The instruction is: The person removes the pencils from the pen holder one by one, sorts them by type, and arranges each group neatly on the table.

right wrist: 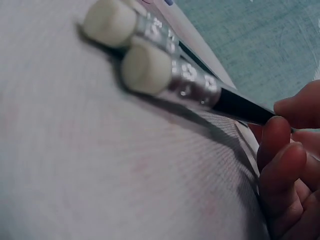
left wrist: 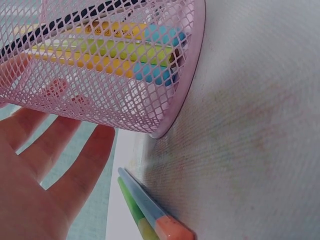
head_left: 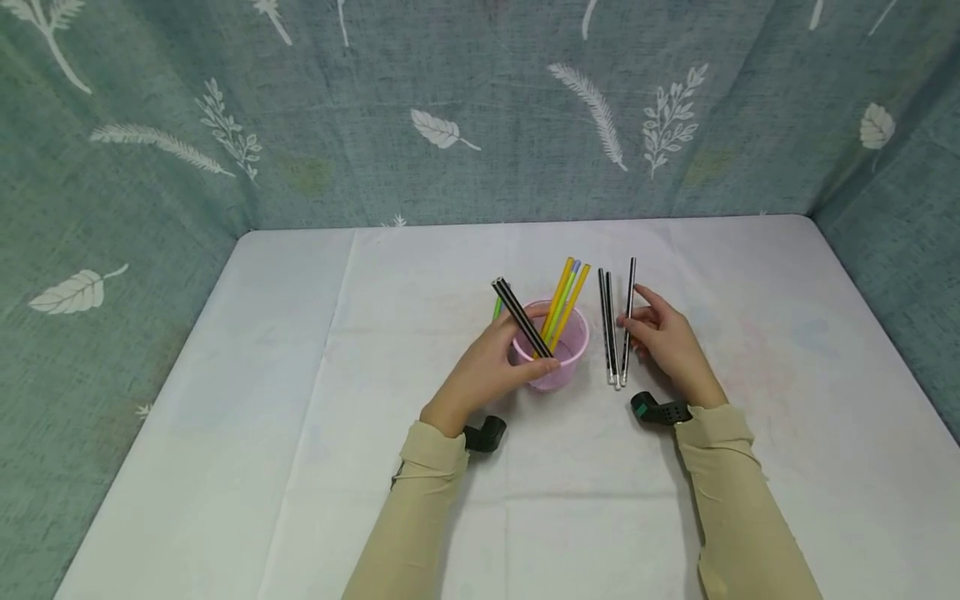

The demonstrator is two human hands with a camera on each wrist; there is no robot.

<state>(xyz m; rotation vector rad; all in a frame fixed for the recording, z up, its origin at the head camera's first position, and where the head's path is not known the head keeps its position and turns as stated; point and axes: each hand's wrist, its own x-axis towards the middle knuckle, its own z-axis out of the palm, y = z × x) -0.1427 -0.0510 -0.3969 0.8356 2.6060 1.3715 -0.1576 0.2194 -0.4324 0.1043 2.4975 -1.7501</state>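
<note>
A pink mesh pencil cup (head_left: 573,350) stands on the table, with my left hand (head_left: 487,367) around its left side, gripping it. Yellow pencils (head_left: 573,304) and a lime-green one lean in the cup; black pencils (head_left: 521,317) tilt left over the hand. Through the mesh, the left wrist view shows the yellow pencils' blue ends (left wrist: 152,74). To the cup's right, my right hand (head_left: 667,337) pinches a black pencil (head_left: 628,325) between thumb and fingers. Its white eraser (right wrist: 146,70) and silver band show in the right wrist view. Two more black pencils (head_left: 607,325) lie just left of it.
Behind the left hand, a green stick (head_left: 497,308) is partly hidden. Two pens or markers, one green and one blue-grey with an orange end (left wrist: 172,227), lie beside the cup. A white cloth covers the table (head_left: 360,500); leaf-patterned curtains (head_left: 495,167) hang behind and at both sides.
</note>
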